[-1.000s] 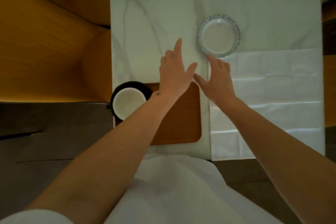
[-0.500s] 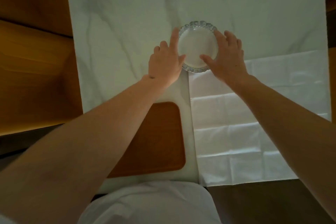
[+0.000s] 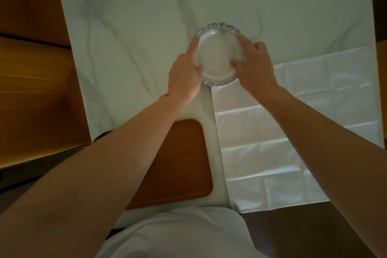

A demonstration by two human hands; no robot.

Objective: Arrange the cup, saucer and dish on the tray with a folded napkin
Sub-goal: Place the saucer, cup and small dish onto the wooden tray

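Observation:
A round glass dish (image 3: 216, 56) with a scalloped rim sits on the white marble table (image 3: 136, 37). My left hand (image 3: 184, 75) grips its left edge, thumb on the inner rim. My right hand (image 3: 254, 65) holds its right edge, thumb inside the dish. A brown wooden tray (image 3: 178, 161) lies near the table's front edge, partly under my left forearm. An unfolded white napkin (image 3: 293, 132) lies flat to the right of the tray. The cup and saucer are hidden from view.
A wooden bench or cabinet (image 3: 35, 90) stands along the table's left side. The dark floor (image 3: 303, 234) shows at the bottom right. My white shirt (image 3: 178, 234) fills the bottom centre.
Both hands reached forward from above the tray to the dish and closed on its two sides. The view shifted forward, and the cup and saucer went out of sight.

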